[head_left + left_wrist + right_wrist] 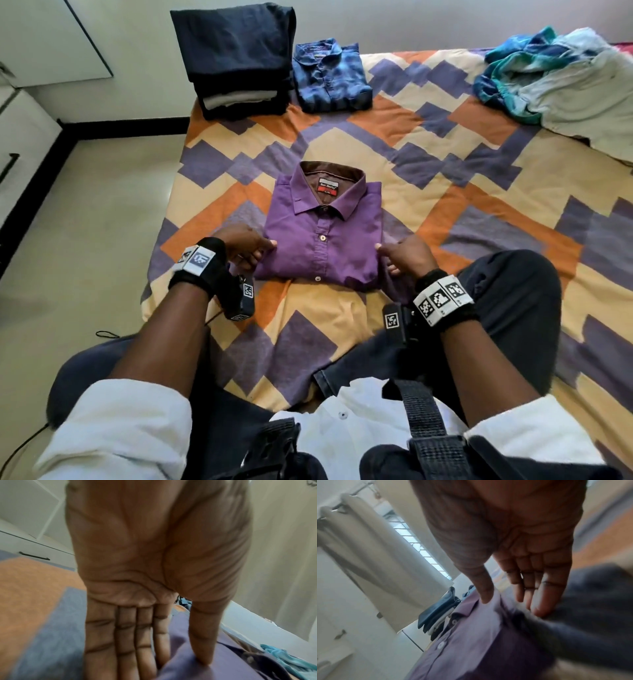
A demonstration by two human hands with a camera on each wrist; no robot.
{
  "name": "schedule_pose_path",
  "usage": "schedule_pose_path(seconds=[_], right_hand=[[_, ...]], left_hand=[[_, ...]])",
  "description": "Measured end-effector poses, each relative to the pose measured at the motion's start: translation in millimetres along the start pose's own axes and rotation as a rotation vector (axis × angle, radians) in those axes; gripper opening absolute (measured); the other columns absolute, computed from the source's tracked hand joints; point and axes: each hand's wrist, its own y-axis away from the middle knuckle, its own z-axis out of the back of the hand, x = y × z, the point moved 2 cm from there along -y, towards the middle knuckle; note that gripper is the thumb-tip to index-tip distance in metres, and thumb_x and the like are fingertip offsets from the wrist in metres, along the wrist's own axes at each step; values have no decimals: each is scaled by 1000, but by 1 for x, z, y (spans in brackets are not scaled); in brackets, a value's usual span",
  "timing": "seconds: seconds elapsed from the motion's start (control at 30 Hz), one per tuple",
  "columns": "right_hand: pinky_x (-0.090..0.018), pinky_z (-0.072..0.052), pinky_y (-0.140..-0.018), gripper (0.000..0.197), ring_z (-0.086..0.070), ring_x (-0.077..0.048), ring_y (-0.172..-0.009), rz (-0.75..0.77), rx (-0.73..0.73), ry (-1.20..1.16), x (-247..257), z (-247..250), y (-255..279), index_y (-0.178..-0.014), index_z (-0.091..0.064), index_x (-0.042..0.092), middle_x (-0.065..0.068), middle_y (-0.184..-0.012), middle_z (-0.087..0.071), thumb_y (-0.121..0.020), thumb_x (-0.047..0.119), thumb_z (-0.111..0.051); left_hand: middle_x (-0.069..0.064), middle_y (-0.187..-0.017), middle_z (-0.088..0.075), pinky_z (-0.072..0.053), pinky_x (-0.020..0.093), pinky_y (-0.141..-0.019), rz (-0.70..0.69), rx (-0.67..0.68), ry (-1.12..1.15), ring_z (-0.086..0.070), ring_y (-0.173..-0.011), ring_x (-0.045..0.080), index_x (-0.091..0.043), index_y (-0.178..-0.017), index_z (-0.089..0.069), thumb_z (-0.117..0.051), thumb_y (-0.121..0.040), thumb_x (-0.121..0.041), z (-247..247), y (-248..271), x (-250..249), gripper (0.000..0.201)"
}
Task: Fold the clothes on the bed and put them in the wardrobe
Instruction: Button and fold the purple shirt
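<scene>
The purple shirt (323,233) is smooth matt cloth; the patterned bedsheet (479,192) looks a coarser, matt weave.

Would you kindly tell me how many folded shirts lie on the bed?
2: the purple shirt at the centre, the blue shirt at the far edge. The dark stack may hide more.
</scene>
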Motion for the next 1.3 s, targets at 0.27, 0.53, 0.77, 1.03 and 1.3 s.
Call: schedule_pose_path(seconds=[0.27,0.53,0.77,1.03,1.3], right_hand=[[-29,-47,-72,18,-67,-30,-91,30,-207,-15,19,-19,56,-85,-75,8,-14,-90,-72,-82,25,-71],[-21,-33,-69,20,-63,-29,-101,13,-309,-79,11,-25,59,-103,-74,9,-14,-111,-70,-93,18,-59],[-29,-37,-74,26,-59,-34,-107,-14,-225,-77,5,-27,53,-106,-65,-2,-23,-115,-64,-97,13,-47],[-25,-36,-71,18,-56,-23,-89,70,-242,-143,2,-26,48,-101,-66,7,-6,-95,-61,-91,7,-51],[-43,-46,-95,37,-58,-38,-110,87,-324,365,16,-19,49,-119,-54,2,-22,-120,-60,-86,18,-56]], left_hand=[[6,-68,-50,-40,24,-45,-81,-198,274,-46,-57,18,-11,-74,-52,-73,-88,-15,-18,4,16,26],[3,-70,-54,-43,26,-60,-183,-197,401,-51,-66,16,-18,-69,-49,-74,-87,-14,-23,13,39,31],[5,-67,-53,-44,29,-56,-176,-275,369,-51,-64,18,-17,-65,-48,-72,-87,-11,-24,20,46,33],[12,-75,-61,-48,30,-55,-102,-287,277,-57,-66,23,-6,-76,-61,-66,-87,-5,-22,19,46,12],[18,-80,-68,-51,31,-66,14,-345,-198,-65,-73,30,-2,-75,-66,-67,-72,-8,-8,24,36,7]])
